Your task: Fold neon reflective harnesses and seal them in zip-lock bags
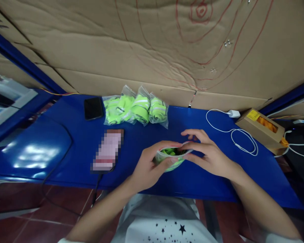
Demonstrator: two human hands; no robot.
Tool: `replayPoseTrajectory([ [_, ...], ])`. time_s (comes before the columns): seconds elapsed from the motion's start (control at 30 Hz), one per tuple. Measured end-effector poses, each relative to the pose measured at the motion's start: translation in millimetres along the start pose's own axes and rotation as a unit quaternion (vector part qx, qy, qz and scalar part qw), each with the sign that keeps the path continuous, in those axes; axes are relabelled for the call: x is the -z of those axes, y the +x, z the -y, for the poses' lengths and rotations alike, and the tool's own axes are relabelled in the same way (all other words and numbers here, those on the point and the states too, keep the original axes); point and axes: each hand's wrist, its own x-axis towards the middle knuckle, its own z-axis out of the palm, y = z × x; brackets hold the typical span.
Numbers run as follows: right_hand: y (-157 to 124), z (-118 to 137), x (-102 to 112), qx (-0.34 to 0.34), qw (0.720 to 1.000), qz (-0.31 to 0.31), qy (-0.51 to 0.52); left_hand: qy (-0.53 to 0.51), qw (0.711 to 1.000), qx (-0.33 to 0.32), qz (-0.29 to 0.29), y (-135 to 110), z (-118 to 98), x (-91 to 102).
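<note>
A clear plastic zip bag point(176, 157) with neon-yellow reflective fabric inside is held over the front part of the blue table, its mouth gaping toward me. My left hand point(152, 165) grips the bag's left side, thumb on the near edge and fingers along the far edge. On the other side, my right hand point(207, 153) pinches the right end of the bag's mouth between thumb and finger, with other fingers raised. Much of the bag's lower part is hidden by my hands.
Several bagged neon-yellow rolls point(142, 107) lie at the back by the cardboard wall point(96, 50). A black phone point(93, 108) is left of them, a lit phone point(107, 150) nearer. A white charger cable point(239, 131) and a cardboard box point(260, 130) are at right on the table point(134, 148).
</note>
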Motion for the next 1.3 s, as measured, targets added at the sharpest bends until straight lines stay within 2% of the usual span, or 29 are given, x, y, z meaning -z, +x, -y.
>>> replayPoseTrajectory([
  [0.03,-2.6,-3.3,-1.1,0.007,0.999,0.000,0.034,-0.011,1.000,0.018,-0.008,-0.2,1.6,0.5],
  [0.1,-8.6,-7.6,-3.8,-0.001,0.991,-0.040,0.128,-0.052,0.996,0.058,-0.030,-0.4,4.9,2.5],
  [0.2,-14.5,-8.7,-8.3,-0.073,0.962,-0.103,0.243,-0.129,0.987,0.097,-0.026,-1.1,9.6,5.4],
  [0.3,-14.1,-7.7,-11.5,-0.137,0.941,-0.095,0.296,-0.175,0.979,0.106,0.002,-3.4,15.8,6.3],
  [0.4,-11.1,-9.0,-12.9,-0.183,0.922,-0.098,0.326,-0.211,0.970,0.120,-0.008,-9.3,26.8,7.4],
  [0.47,-9.3,-11.1,-13.9,-0.200,0.914,-0.077,0.343,-0.189,0.973,0.124,-0.039,-15.4,36.8,8.8],
  [0.57,-7.2,-14.1,-17.4,-0.232,0.894,-0.051,0.379,-0.100,0.979,0.125,-0.131,-24.6,49.9,9.9],
  [0.67,-6.1,-16.2,-22.4,-0.271,0.875,-0.075,0.395,-0.080,0.970,0.145,-0.178,-29.4,53.9,8.1],
  [0.73,-6.4,-17.3,-25.4,-0.281,0.873,-0.076,0.392,-0.120,0.963,0.170,-0.169,-30.3,52.3,5.9],
  [0.83,-7.5,-18.7,-29.7,-0.278,0.887,-0.064,0.363,-0.199,0.944,0.210,-0.156,-32.5,50.2,2.6],
  [0.93,-7.1,-19.4,-33.9,-0.276,0.893,-0.053,0.351,-0.201,0.937,0.227,-0.173,-39.4,51.9,0.4],
  [1.1,-3.8,-19.8,-34.7,-0.306,0.860,0.038,0.407,-0.162,0.940,0.226,-0.199,-49.4,52.7,-0.7],
  [1.17,-3.9,-20.7,-35.2,-0.313,0.863,0.032,0.395,-0.194,0.929,0.241,-0.203,-48.4,50.6,-2.3],
  [1.3,-5.5,-22.9,-40.3,-0.285,0.898,-0.016,0.335,-0.303,0.883,0.295,-0.201,-42.9,48.8,-8.5],
])
